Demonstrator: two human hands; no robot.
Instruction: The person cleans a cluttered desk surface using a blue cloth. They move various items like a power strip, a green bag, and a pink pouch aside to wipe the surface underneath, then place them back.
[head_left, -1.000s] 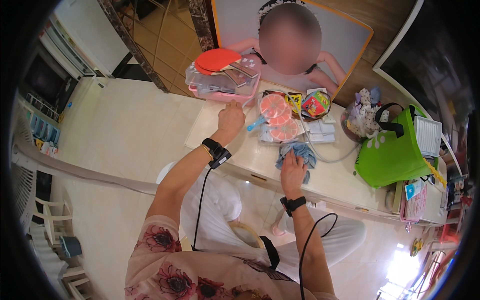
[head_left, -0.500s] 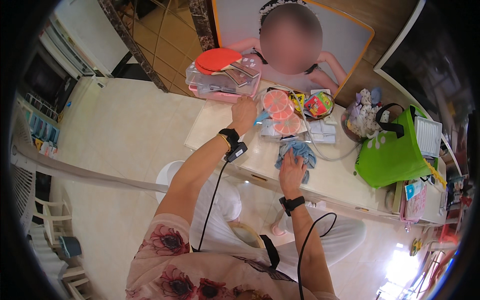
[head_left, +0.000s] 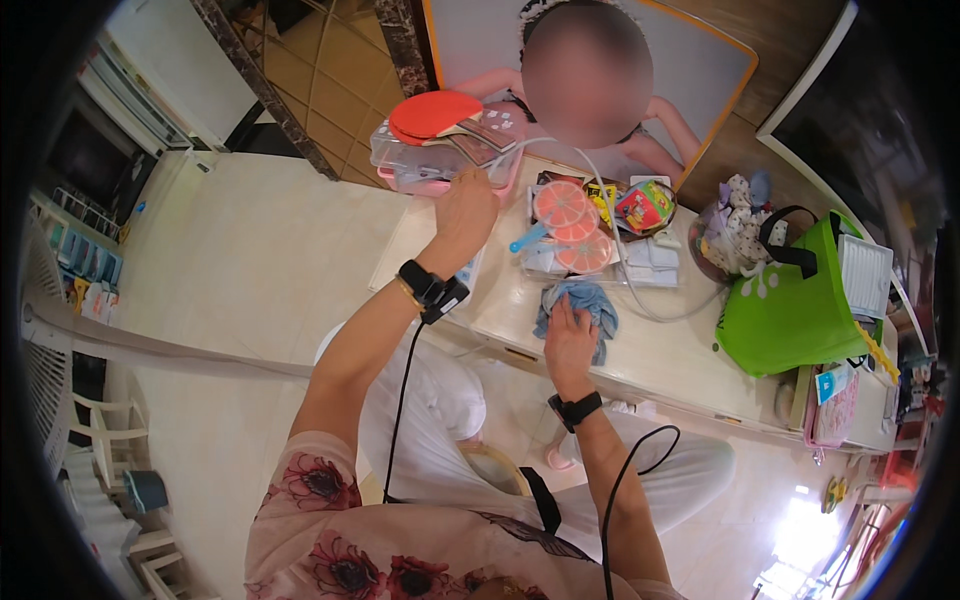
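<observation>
My left hand [head_left: 467,212] is closed, with its fingertips beside a pink box [head_left: 425,185]. A white cable [head_left: 560,143] runs out from these fingertips and arches over the cabinet top; the hand appears to pinch it. Under the left wrist lies a pale object with blue marks, mostly hidden. My right hand [head_left: 572,345] presses on a crumpled blue cloth [head_left: 597,303] near the cabinet's front edge, fingers over the fabric. Just beyond it, orange-slice-patterned fans [head_left: 562,205], one with a blue handle, rest on a clear tray [head_left: 540,270].
Red table-tennis bats [head_left: 433,115] lie on the pink box. Colourful packets [head_left: 643,205] fill a basket behind the fans. To the right stand a bowl of fabric pieces [head_left: 740,205] and a green bag [head_left: 765,320]. A framed picture [head_left: 690,50] and a screen [head_left: 850,110] stand behind.
My left hand has moved left and slightly back from the fans, and the white cable now arches higher and farther left. The right hand and blue cloth have shifted slightly left.
</observation>
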